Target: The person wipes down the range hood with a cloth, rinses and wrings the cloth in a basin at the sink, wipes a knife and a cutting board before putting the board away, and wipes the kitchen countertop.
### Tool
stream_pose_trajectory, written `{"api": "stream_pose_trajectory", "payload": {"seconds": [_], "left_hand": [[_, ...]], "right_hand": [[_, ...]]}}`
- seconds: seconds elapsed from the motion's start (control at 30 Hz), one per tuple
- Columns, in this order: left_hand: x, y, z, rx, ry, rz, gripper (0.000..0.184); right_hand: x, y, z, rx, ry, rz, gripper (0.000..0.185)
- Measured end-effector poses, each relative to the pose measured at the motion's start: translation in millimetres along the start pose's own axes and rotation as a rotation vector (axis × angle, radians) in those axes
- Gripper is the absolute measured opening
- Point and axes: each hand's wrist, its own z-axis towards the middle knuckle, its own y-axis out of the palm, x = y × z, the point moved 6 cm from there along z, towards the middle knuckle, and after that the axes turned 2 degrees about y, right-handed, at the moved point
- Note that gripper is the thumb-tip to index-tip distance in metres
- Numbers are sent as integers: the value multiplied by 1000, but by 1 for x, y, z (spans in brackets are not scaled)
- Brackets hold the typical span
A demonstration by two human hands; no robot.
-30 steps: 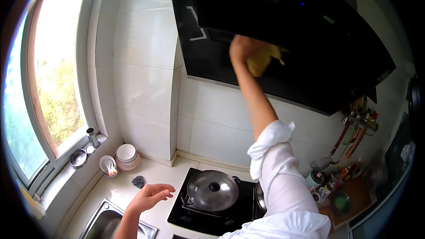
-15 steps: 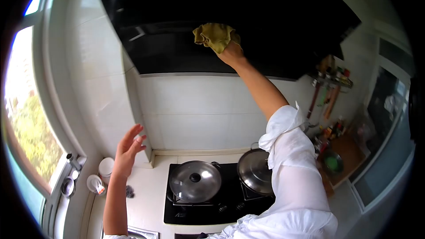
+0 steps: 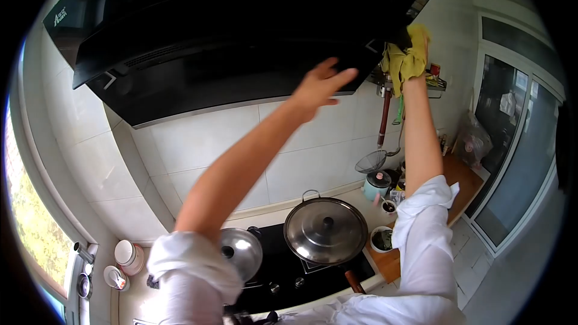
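A black range hood [image 3: 241,78] spans the top of the view. At its right end my right hand [image 3: 416,63] holds a yellow-green cloth [image 3: 397,65], which hangs over the fingers and hides most of them. The cloth is against or close to the hood's right edge; contact cannot be made out. My left hand [image 3: 319,89] is raised in front of the hood's lower panel, fingers spread and holding nothing. Below my arms, a large lidded pan [image 3: 325,232] sits on the black stove [image 3: 283,289], with a second lidded pan [image 3: 242,253] partly behind my left sleeve.
Utensils hang from a wall rack [image 3: 436,84] at the right, including a strainer [image 3: 371,161]. Beneath are a light-blue pot [image 3: 377,186], a bowl [image 3: 381,239] and a wooden board [image 3: 460,188]. Stacked bowls [image 3: 127,254] stand at the lower left by the window; a glass door [image 3: 512,144] is at the right.
My right hand has carried the cloth from the hood's front panel to its right end. My left hand has risen from above the counter to the hood. The view has shifted right.
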Motion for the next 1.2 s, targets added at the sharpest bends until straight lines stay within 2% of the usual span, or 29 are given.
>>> {"api": "stream_pose_trajectory", "payload": {"seconds": [0.03,0.07,0.13,0.17,0.2,0.23,0.27,0.3,0.33,0.4,0.43,0.53,0.6,0.67,0.73,0.93,1.03,1.07,1.13,1.2], "left_hand": [[-5,27,18,-10,22,-51,94],[-5,51,26,-29,16,-114,96],[-9,91,41,-48,6,-176,99],[-10,110,42,-95,61,-178,95],[-6,118,38,-136,118,-179,91],[-5,118,36,-128,119,-178,91],[-3,119,32,-164,128,-194,81],[2,117,26,-197,139,-206,73],[5,110,16,-183,141,-199,73],[5,85,-5,14,123,-132,50],[9,65,-12,159,238,-20,37],[36,0,-58,316,271,40,30],[55,-47,-94,465,251,-139,24],[83,-89,-137,567,276,-154,21],[104,-128,-170,619,332,-215,22],[147,-217,-259,778,366,-228,23],[163,-279,-295,857,460,-269,21],[171,-298,-305,888,499,-271,20],[192,-328,-319,924,601,-299,20],[206,-356,-323,989,643,-324,22]], "right_hand": [[15,8,0,74,436,587,38],[3,14,0,74,437,584,38],[-11,12,-17,145,599,254,38],[-30,16,-32,162,491,131,41],[-28,16,-33,155,494,135,41],[-29,11,-34,234,440,-15,41],[-30,8,-36,310,386,-163,41],[-33,11,-44,308,348,-164,44],[-42,23,-56,298,353,-152,44],[-56,47,-79,338,411,-157,42],[-49,61,-85,260,385,-7,40],[-60,138,-118,40,349,22,36],[-50,183,-125,32,130,10,33],[-57,222,-139,171,112,20,29],[-63,259,-152,158,63,-8,30],[-87,380,-204,36,24,-20,34],[-93,450,-228,-116,71,14,35],[-102,469,-235,-8,-95,35,30],[-107,498,-243,-35,-142,112,25],[-112,524,-255,-189,-210,115,24]]}}
